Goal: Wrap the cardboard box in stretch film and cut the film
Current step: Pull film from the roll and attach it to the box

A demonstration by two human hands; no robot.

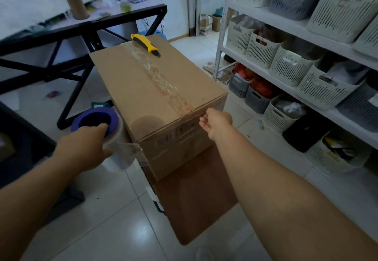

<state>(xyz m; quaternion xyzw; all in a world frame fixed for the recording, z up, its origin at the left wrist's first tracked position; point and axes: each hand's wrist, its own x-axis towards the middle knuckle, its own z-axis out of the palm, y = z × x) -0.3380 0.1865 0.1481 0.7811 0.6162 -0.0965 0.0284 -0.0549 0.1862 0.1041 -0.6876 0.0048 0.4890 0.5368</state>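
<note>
Left hand (pixel 86 146) grips stretch film roll (pixel 114 137) at 8 o'clock beside cardboard box (pixel 155 88). Right hand (pixel 214 123), fingers curled, pinches film (pixel 163 148) on box's near top edge. Yellow utility knife (pixel 145 44) on box top, 12 o'clock.

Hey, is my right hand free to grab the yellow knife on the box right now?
Probably not yet. The right hand is pinning the film at the box's near edge; the knife lies unobstructed at the far end, so letting go comes first.
</note>
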